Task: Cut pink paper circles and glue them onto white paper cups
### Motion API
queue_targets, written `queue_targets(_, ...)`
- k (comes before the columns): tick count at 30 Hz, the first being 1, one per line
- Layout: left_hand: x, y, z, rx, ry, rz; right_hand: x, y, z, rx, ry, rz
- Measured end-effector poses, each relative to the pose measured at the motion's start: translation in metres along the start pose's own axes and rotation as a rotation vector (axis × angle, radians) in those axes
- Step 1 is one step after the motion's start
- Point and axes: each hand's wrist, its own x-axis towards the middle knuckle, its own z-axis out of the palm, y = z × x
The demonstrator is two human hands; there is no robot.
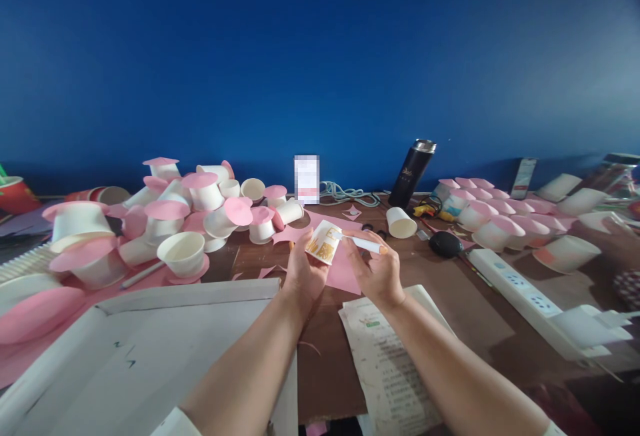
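Thing in hand: one white paper cup, held up over the middle of the bench, above a cut pink sheet. Cup is tilted, not upright. Side facing the camera carries yellow-ochre marker work: letter-like outline strokes higher up, a dense patterned patch lower right, short upright strokes lower left. Rest of that wall is plain white. Too small to read the letters.

Left hand: fingers wrapped round the cup's lower side, closed on it, thumb along the left edge. Right hand: fingers pinched on a marker, no slack. Marker has a white barrel, orange rear end, lies nearly level, tip at the cup's right edge; can't tell whether it touches.

Nearby: printed sheet under the right forearm, white tray by the left. Loose white cup on its side beyond the right hand, near a black bottle. Cups with pink discs piled left.
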Motion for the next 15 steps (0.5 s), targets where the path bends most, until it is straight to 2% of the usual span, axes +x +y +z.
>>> queue_targets(15,-0.0009,0.0064,0.0021,-0.017,0.047,0.006,0.0001,0.0027,-0.0003,0.006,-0.009,0.017)
